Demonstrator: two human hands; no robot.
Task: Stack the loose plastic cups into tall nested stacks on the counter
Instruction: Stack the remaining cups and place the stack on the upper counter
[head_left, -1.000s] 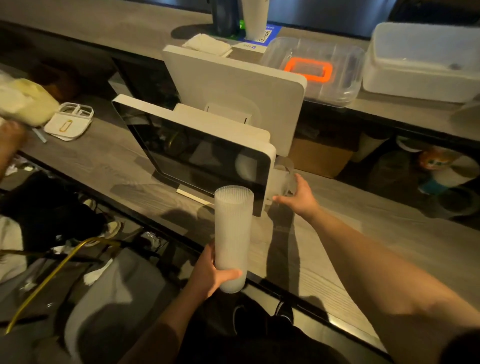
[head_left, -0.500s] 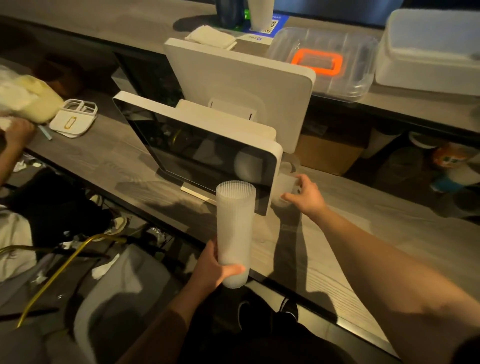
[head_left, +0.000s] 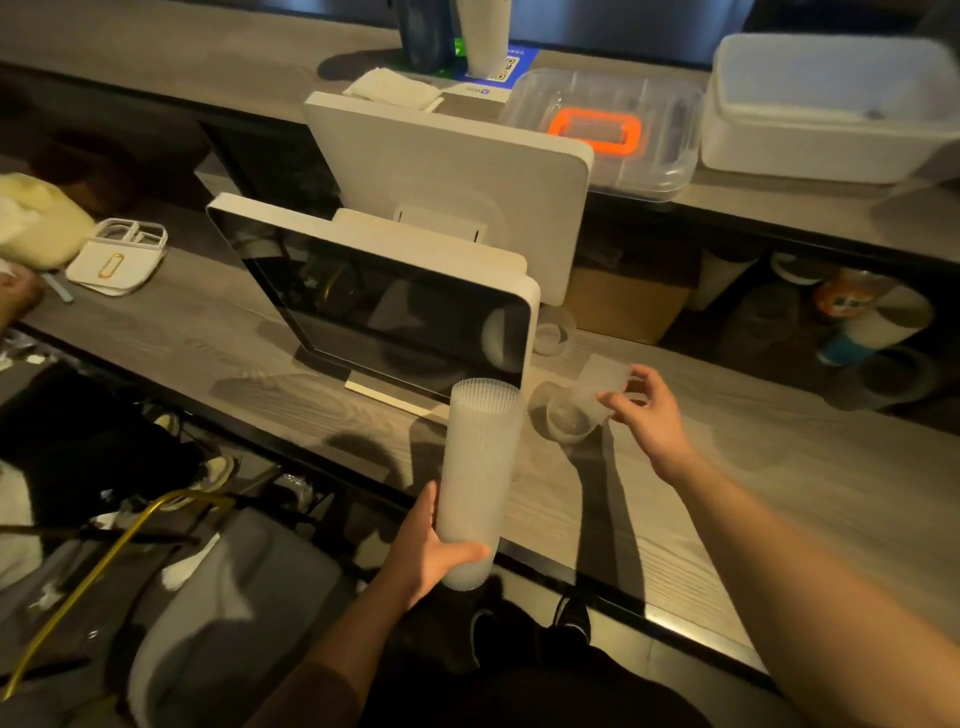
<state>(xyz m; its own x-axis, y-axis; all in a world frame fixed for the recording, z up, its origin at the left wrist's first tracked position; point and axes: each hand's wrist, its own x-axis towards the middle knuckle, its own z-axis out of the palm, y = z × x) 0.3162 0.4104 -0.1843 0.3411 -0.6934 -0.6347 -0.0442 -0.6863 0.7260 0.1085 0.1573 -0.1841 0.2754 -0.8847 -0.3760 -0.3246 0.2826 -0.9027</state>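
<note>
My left hand (head_left: 431, 553) grips the lower end of a tall nested stack of frosted plastic cups (head_left: 480, 467), held upright at the wooden counter's (head_left: 675, 519) front edge. To its right my right hand (head_left: 647, 410) pinches a loose clear cup (head_left: 587, 397), tilted on its side just above the counter, its mouth facing the stack. Another clear cup (head_left: 553, 332) stands on the counter behind the screen's right corner, partly hidden.
A white point-of-sale terminal (head_left: 384, 301) with two screens stands on the counter just behind the stack. Clear and white lidded boxes (head_left: 613, 130) sit on the raised shelf. Another person's hand (head_left: 18, 293) shows at the far left by a white holder (head_left: 117, 257).
My right hand has pulled back from behind the terminal's corner toward me, bringing a loose clear cup with it. The stack in my left hand has stayed in place.
</note>
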